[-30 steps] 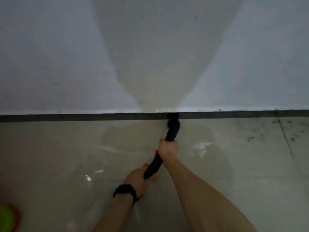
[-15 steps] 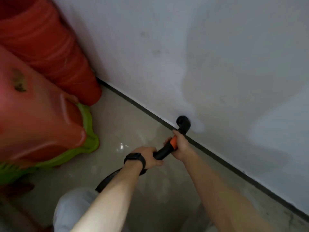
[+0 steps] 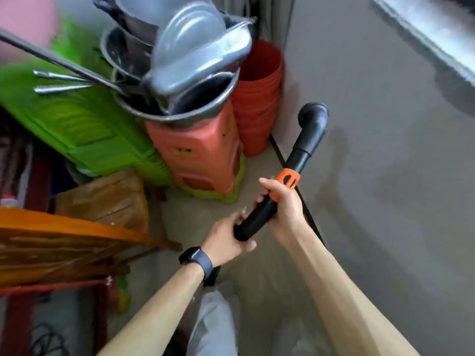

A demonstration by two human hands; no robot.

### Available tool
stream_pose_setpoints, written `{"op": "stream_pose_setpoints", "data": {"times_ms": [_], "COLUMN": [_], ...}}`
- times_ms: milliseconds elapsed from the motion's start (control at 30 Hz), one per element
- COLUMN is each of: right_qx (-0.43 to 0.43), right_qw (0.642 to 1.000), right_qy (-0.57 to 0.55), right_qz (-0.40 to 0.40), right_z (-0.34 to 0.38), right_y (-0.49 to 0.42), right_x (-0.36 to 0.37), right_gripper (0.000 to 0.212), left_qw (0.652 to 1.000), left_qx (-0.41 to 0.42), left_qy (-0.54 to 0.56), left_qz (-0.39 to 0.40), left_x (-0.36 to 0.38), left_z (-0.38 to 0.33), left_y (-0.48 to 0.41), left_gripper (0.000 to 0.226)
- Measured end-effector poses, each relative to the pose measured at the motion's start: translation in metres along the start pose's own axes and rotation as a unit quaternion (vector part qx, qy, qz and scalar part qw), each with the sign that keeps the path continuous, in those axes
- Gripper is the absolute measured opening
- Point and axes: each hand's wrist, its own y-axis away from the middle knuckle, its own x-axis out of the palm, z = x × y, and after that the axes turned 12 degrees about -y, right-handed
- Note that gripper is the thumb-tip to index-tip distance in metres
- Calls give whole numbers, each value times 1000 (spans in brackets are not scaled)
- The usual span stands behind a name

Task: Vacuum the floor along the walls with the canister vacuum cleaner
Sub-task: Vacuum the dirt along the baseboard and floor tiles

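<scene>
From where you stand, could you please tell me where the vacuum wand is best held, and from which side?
Hold the curved black handle at the orange collar, coming from behind as the right hand does; the left hand grips the lower end. The bend suits a wrapped palm and leaves the nozzle free toward the wall.

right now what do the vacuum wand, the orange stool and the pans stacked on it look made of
Vacuum wand: probably moulded plastic, matt black with an orange collar; dull sheen, no metallic glint.
Orange stool: plastic, slightly glossy, with moulded slots in its side.
Pans: metal, perhaps steel or aluminium; grey with bright reflections, though blurred.
</scene>
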Motion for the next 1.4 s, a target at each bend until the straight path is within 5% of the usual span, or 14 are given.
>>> {"op": "stream_pose_setpoints", "data": {"times_ms": [333, 533, 733, 833, 1100, 1267, 1400], "right_qx": [8, 40, 65, 70, 94, 87, 61], "right_qw": [976, 966, 984, 976, 925, 920, 902], "right_qy": [190, 177, 154, 191, 358, 376, 422], "right_qz": [106, 184, 68, 80, 87, 71, 76], "right_z": [28, 22, -24, -51, -149, -193, -217], "right_y": [148, 208, 270, 312, 418, 462, 482], "right_x": [64, 68, 43, 30, -8, -44, -76], "right_gripper": [29, 19, 31, 34, 26, 25, 13], "left_qw": [995, 983, 977, 980, 986, 981, 964], "left_qx": [-71, -107, -158, -155, -131, -160, -229], "left_qy": [45, 53, 79, 97, 69, 100, 133], "left_qz": [-57, -137, -117, -83, 74, 42, 7], "left_x": [-7, 2, 45, 77, 175, 209, 234], "left_z": [-33, -44, -33, -6, 30, 59, 91], "left_y": [160, 226, 312, 361, 470, 537, 585], "left_gripper": [51, 44, 51, 57, 29, 28, 49]}}
